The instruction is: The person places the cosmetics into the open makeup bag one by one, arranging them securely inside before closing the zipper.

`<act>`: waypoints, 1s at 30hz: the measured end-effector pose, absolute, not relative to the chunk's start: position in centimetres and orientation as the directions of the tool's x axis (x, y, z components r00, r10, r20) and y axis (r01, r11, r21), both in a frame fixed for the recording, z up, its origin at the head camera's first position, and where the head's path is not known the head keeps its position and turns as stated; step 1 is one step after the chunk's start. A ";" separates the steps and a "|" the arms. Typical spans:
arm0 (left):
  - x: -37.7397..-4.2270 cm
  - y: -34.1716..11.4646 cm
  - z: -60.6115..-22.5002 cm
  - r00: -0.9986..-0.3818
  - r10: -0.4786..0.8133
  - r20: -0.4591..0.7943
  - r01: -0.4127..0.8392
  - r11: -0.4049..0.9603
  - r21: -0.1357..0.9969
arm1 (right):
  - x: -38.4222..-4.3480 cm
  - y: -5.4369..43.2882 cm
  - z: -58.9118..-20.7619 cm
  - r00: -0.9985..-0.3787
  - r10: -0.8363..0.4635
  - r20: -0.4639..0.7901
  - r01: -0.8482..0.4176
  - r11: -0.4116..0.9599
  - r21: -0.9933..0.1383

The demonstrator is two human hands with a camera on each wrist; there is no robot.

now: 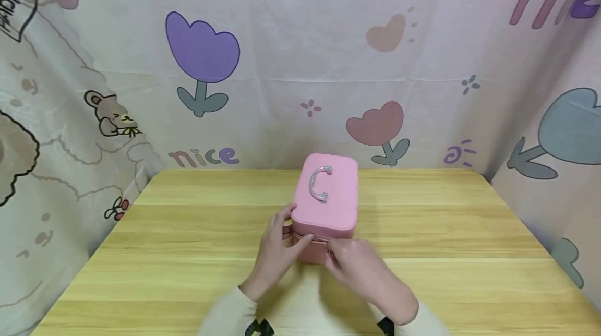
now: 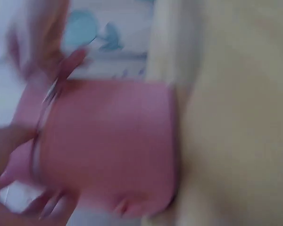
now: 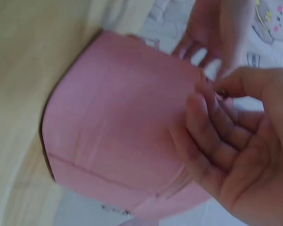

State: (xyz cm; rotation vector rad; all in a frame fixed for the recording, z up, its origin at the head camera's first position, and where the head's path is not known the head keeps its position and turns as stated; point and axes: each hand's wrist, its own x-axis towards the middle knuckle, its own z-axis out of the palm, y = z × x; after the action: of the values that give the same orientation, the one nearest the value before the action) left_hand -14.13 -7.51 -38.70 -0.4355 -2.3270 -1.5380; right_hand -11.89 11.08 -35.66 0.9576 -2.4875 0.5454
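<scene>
A pink zip-up case (image 1: 338, 200) stands on the table, with a silver arched handle (image 1: 313, 186) on its lid. My left hand (image 1: 276, 248) grips the case's near left corner, fingers along the side and thumb by the zipper seam (image 2: 36, 153). At the front, my right hand (image 1: 360, 268) pinches a small metal zipper pull (image 3: 222, 94) between thumb and curled forefinger. The right wrist view shows its other fingers bent beside the case wall. The lid lies down over the body. Motion blurs the left wrist view.
The wood-grain table (image 1: 188, 252) extends to both sides of the case. Behind it hangs a pale printed cloth (image 1: 291, 54) with flowers and lettering, and similar cloth runs along the left and right sides.
</scene>
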 end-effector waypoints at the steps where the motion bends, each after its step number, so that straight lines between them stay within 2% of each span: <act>1: -14.4 -8.1 -38.5 -0.906 0.129 0.404 0.422 0.373 0.826 | -11.9 11.3 -35.4 -0.690 -0.540 0.483 -0.694 0.682 -0.231; 3: -15.1 -9.1 -38.2 -0.898 0.218 0.383 0.439 0.365 0.821 | -12.0 11.8 -35.2 -0.700 -0.556 0.449 -0.697 0.670 -0.257; 5: -15.7 -9.9 -38.1 -0.853 0.293 0.432 0.520 0.398 0.756 | -12.1 12.2 -35.0 -0.698 -0.571 0.433 -0.704 0.660 -0.263; 8: -16.5 -10.8 -38.1 -0.720 0.377 0.583 0.688 0.498 0.527 | -12.2 12.6 -35.1 -0.696 -0.584 0.418 -0.708 0.657 -0.259; 11: -17.1 -11.1 -38.1 -0.556 0.436 0.708 0.783 0.560 0.271 | -12.2 13.0 -35.2 -0.709 -0.583 0.397 -0.695 0.672 -0.255; 14: -17.2 -11.0 -38.0 -0.460 0.481 0.746 0.822 0.548 0.154 | -12.3 13.4 -35.2 -0.709 -0.588 0.389 -0.695 0.676 -0.246; 16: -17.1 -10.9 -37.9 -0.419 0.506 0.754 0.833 0.545 0.097 | -12.4 13.6 -35.1 -0.700 -0.600 0.386 -0.704 0.670 -0.235; 20: -16.7 -10.6 -37.4 -0.390 0.543 0.744 0.841 0.539 0.048 | -12.7 14.3 -34.8 -0.699 -0.624 0.350 -0.709 0.670 -0.220; 27: -17.1 -11.1 -37.3 -0.427 0.571 0.702 0.887 0.416 0.201 | -13.0 15.8 -33.8 -0.774 -0.591 0.228 -0.633 0.707 -0.314; 30: -17.2 -11.2 -37.6 -0.446 0.550 0.706 0.880 0.411 0.236 | -13.1 15.9 -33.5 -0.767 -0.604 0.216 -0.639 0.688 -0.346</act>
State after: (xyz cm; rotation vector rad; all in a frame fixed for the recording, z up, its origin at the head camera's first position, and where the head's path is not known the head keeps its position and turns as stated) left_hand -17.24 -11.19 -37.58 -1.2109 -2.1383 -0.8159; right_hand -13.06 15.94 -33.51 1.0358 -2.8073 0.6241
